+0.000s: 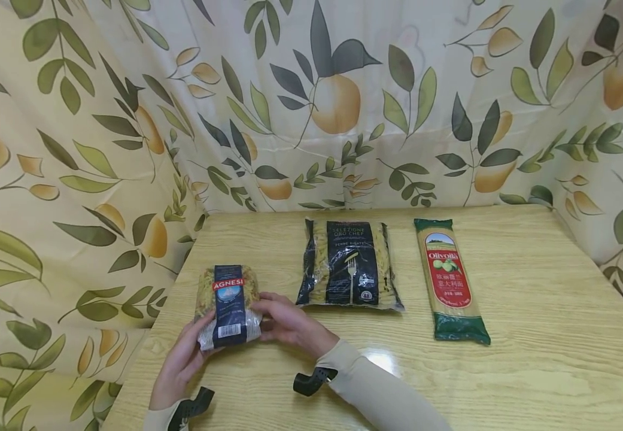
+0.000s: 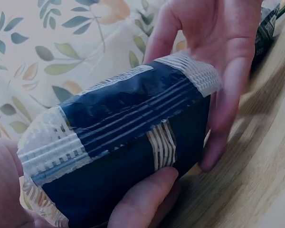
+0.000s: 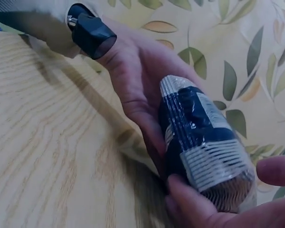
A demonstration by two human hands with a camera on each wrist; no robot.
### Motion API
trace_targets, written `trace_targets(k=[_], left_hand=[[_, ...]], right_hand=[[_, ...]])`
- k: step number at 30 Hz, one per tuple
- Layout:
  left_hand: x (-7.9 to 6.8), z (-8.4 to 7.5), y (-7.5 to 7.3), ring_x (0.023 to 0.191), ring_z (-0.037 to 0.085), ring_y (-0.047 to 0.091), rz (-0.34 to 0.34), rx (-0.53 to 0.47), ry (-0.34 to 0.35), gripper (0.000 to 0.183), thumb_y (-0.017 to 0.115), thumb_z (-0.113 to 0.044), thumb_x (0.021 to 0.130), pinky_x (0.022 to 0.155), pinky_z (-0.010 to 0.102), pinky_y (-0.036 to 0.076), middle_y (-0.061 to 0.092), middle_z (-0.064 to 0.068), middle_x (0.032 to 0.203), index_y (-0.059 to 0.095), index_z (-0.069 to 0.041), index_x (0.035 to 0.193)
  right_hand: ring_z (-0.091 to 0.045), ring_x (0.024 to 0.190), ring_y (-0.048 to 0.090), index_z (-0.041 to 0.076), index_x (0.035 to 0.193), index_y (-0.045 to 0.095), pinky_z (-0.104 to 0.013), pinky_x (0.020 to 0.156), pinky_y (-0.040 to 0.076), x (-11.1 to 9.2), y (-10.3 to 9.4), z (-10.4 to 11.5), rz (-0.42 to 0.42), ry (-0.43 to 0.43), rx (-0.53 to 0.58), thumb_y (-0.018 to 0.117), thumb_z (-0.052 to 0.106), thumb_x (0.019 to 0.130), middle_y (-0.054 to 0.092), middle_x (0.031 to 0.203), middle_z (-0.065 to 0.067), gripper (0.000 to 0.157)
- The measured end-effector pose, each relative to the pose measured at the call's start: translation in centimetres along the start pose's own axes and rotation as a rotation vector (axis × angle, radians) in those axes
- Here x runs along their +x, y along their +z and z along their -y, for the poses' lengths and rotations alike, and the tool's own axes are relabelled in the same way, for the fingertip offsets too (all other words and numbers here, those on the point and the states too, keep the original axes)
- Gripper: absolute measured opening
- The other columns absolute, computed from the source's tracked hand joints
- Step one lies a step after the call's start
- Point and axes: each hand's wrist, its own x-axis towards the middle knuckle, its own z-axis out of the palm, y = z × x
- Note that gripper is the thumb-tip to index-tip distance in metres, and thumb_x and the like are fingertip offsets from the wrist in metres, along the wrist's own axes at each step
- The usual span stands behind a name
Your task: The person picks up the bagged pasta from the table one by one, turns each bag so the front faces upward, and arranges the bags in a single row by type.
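Observation:
A pasta packet point(image 1: 230, 302) with a dark blue band, red AGNESI label and white-striped end is at the table's left. My left hand point(image 1: 182, 356) holds its left side; in the left wrist view, fingers point(image 2: 145, 199) of that hand lie against the blue end face. My right hand point(image 1: 292, 323) holds the opposite side, thumb toward the top face and the other fingers lower down. In the right wrist view the packet point(image 3: 199, 137) sits between both hands, its striped end tilted up. The packet hides part of the fingers beneath it.
A larger bag of penne point(image 1: 351, 263) with a black label lies at the table's middle, right of my right hand. Farther right lies a long spaghetti packet point(image 1: 451, 281) with green ends. A leaf-patterned curtain point(image 1: 338, 149) borders the wooden table point(image 1: 537, 359) behind and at left.

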Motion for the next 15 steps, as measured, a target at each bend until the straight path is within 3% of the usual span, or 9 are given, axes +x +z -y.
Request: trace_targets(k=[4,15], left_hand=[[-0.01,0.07,-0.03,0.094,0.010,0.073,0.018,-0.012,0.015,0.022,0.046,-0.030,0.111,0.085,0.030,0.062,0.076,-0.005,0.103,0.067,-0.025,0.114],[0.03,-0.11,-0.13,0.097,0.008,0.071,0.043,-0.026,-0.034,0.028,0.042,-0.033,0.112,0.089,0.029,0.061,0.074,-0.007,0.105,0.070,-0.034,0.113]], right_hand=[[-0.048,0.129,0.059,0.004,0.161,0.025,-0.066,0.106,0.049,0.04,0.13,0.08,0.004,-0.003,0.020,0.061,0.011,0.101,0.054,0.140,-0.028,0.071],[-0.042,0.118,0.066,0.008,0.161,0.026,-0.061,0.098,0.056,0.10,0.11,0.73,-0.023,-0.028,-0.005,0.061,0.004,0.100,0.060,0.129,-0.024,0.070]])
